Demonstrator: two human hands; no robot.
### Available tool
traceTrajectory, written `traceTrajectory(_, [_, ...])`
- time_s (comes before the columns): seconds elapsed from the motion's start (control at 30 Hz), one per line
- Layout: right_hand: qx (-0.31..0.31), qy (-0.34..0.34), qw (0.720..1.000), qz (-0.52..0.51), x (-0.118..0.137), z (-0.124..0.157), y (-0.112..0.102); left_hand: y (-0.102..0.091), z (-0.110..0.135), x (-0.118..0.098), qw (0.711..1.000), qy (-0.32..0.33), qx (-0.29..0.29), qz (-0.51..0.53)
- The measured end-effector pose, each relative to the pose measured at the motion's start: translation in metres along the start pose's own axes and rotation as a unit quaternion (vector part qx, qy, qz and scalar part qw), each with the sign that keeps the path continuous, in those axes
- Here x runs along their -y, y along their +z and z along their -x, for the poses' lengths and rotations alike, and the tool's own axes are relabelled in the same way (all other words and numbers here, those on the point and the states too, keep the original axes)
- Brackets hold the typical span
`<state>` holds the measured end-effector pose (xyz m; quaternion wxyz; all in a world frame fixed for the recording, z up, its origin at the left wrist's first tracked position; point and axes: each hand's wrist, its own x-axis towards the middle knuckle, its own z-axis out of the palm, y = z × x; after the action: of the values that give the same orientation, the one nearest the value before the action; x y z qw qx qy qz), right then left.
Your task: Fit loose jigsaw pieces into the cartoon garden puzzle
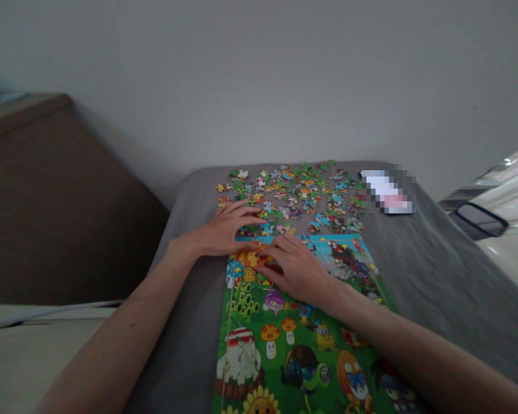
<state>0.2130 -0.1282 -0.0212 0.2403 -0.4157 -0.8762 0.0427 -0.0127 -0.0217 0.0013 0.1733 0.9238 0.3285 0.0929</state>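
While the left hand (228, 231) lay open, fingers spread at the top edge of the assembled cartoon jigsaw puzzle (302, 345), the right hand (296, 270) curled on it, any grip on a piece hidden. Loose jigsaw pieces (291, 198) lay ahead of both hands, and a pixelated packet (386, 192), its label unreadable, lay ahead and right of the right hand.

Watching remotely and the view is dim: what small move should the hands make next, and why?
Probably the left hand should pick up one loose jigsaw piece next: its fingers lie right beside the scattered pile, while the right hand sits over the orange part of the cartoon puzzle picture.
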Motion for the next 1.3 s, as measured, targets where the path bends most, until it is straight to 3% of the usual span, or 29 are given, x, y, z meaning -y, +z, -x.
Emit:
traceTrajectory(0.2, [0.001,-0.038,0.999,0.017,0.000,0.001,-0.001,-0.001,0.000,-0.001,1.000,-0.007,0.018,-0.002])
traceTrajectory(0.57, [0.029,-0.095,0.983,0.154,0.016,-0.004,-0.008,0.001,-0.001,0.000,0.999,-0.018,0.022,-0.017])
traceTrajectory(1.3, [0.045,-0.102,0.977,0.181,0.012,-0.002,-0.012,-0.006,0.001,-0.008,0.997,-0.038,0.056,-0.032])
